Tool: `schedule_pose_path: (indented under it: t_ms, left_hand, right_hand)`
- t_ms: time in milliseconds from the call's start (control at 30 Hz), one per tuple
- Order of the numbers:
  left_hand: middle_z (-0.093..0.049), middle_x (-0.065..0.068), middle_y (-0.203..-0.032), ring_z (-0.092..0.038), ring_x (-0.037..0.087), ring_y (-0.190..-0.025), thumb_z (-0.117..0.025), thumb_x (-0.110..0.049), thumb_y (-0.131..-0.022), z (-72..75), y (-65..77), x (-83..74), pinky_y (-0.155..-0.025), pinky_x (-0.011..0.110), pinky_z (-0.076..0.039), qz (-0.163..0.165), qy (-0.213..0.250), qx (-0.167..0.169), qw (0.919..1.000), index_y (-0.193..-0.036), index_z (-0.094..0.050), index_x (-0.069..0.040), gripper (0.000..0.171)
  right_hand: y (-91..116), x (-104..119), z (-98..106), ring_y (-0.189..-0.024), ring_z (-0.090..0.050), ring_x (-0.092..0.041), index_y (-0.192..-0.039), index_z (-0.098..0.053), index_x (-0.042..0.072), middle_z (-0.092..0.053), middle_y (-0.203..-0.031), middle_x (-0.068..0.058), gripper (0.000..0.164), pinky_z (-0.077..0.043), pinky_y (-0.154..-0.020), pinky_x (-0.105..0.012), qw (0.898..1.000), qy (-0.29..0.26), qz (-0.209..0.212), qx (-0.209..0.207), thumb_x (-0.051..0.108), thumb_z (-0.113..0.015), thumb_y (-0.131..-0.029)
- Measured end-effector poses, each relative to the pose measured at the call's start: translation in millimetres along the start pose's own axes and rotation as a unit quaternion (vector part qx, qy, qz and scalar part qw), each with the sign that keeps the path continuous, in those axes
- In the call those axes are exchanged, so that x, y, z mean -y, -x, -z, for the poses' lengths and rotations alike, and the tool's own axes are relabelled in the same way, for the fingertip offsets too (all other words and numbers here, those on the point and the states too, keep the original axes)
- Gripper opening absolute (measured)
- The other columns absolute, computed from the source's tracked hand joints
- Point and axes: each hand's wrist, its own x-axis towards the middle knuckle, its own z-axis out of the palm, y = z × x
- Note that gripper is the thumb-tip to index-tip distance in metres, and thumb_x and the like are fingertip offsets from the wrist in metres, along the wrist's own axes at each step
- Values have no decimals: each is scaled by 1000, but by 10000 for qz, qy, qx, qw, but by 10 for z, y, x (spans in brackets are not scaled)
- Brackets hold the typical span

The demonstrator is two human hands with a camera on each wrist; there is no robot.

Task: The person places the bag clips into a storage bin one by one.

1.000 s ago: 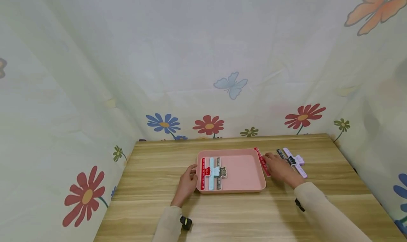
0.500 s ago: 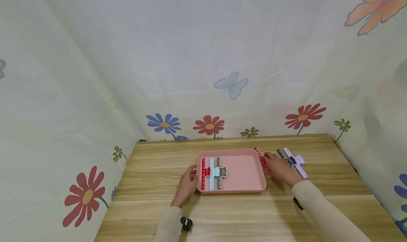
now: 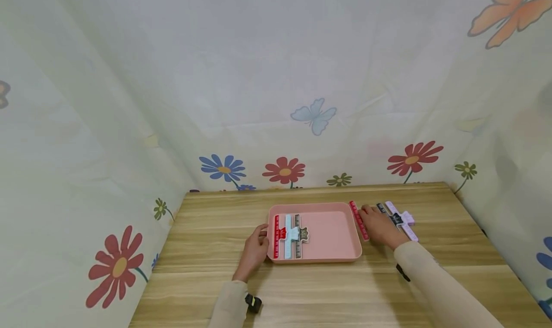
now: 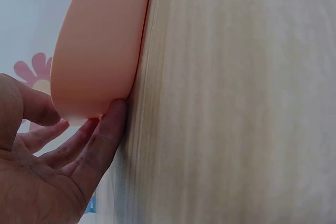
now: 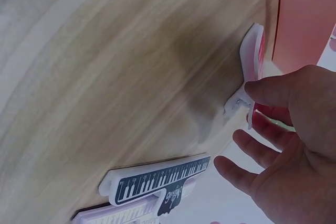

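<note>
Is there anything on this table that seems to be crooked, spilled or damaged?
Nothing looks spilled or damaged. The black clip and purple clip lie slanted on the table, unlike the straight row of clips inside the tray.

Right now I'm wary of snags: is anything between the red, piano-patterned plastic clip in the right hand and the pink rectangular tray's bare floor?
Only the raised right wall of the pink tray, beside the red clip; nothing else visible.
</note>
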Motion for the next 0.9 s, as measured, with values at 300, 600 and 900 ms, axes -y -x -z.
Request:
schedule_pose_path:
  t_ms: [300, 600, 900]
  left_hand:
    - [-59, 16, -121, -60, 27, -110, -46, -10, -94, 0, -17, 25, -82, 38, -53, -13, -10, 31, 10000, -134, -46, -15, 40]
    - [-59, 15, -121, -60, 26, -108, -47, -10, -94, -10, -23, 41, -80, 37, -54, 26, -31, 18, 10000, -134, -46, -16, 40]
    - [-58, 12, -122, -59, 25, -109, -46, -13, -95, -12, -29, 49, -80, 36, -54, 159, 11, 71, 9998, -135, -45, -19, 40]
  right_hand:
    - [-14, -14, 30, -116, -49, -43, -126, -48, -7, -50, -124, -26, 39, -41, -97, -55, 9996, -106, -249, 95, 14, -49, -93]
    - [-11, -65, 1, -117, -48, -45, -127, -50, -2, -51, -124, -22, 39, -41, -91, -61, 9990, -85, -393, 204, 12, -52, -91]
    - [33, -100, -50, -120, -48, -42, -130, -49, 1, -51, -128, -20, 38, -39, -90, -65, 9985, 24, -498, 204, 14, -47, -94]
